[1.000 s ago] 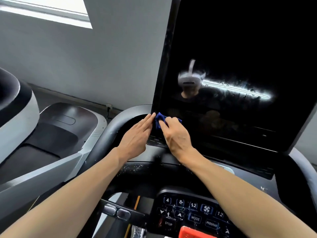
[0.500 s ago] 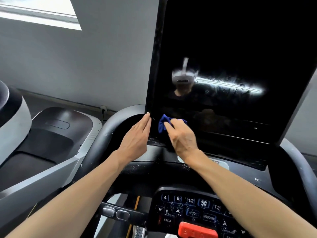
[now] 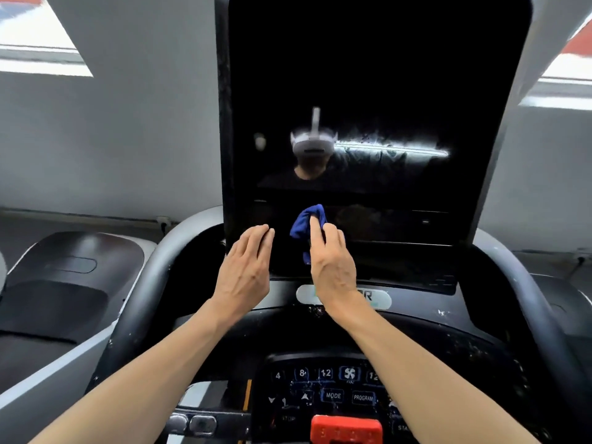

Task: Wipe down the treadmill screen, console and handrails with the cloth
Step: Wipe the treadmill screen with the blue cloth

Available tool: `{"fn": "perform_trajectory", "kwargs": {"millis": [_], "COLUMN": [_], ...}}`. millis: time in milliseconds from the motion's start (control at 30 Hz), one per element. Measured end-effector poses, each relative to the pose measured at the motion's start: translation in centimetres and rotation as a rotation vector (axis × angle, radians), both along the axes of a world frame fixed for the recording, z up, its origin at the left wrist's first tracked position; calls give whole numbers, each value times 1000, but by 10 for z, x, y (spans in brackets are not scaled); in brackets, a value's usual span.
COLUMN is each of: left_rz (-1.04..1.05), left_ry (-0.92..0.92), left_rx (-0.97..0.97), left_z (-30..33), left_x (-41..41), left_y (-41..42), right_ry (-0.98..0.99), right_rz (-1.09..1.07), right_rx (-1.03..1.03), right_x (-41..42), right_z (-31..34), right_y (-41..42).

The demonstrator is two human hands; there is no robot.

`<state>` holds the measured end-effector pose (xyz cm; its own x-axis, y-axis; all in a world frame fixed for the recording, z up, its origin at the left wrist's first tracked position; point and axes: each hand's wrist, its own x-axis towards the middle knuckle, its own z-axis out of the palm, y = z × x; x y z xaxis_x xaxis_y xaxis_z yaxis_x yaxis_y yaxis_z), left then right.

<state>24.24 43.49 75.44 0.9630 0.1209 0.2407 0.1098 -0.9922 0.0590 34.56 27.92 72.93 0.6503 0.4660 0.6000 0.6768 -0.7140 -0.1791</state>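
Cloth (image 3: 307,223): one; hands on screen (image 3: 378,91): two

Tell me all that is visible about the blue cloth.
The blue cloth is small, soft and bunched into a crumpled wad, deep blue, looking like microfibre. The right hand pinches it, forefinger stretched over it, and presses it against the lower part of the dark treadmill screen. A strip hangs below the fingers. The left hand lies apart from it.

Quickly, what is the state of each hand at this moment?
Left hand: open, straight fingers resting on the black glossy treadmill screen.
Right hand: closed on the crumpled dark blue cloth, held against the screen.
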Motion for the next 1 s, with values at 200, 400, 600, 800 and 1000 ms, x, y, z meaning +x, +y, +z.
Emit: {"fn": "perform_trajectory", "kwargs": {"millis": [200,400,600,800,1000], "left_rz": [-80,-145,-250,-391,-470], "left_ry": [23,33,-27,15,167], "left_rx": [28,35,53,112,198], "left_z": [0,1,13,14,2], "left_x": [14,25,38,55,67], "left_y": [-24,-39,-59,-81,-100], "right_ry": [46,47,66,104,152], "right_rz": [-179,-319,-375,-382,-452], "right_rx": [69,104,110,92,73], "right_x": [16,47,61,67,78], "right_z": [1,-1,3,10,17], "right_y": [-42,-110,-139,-162,-193]}}
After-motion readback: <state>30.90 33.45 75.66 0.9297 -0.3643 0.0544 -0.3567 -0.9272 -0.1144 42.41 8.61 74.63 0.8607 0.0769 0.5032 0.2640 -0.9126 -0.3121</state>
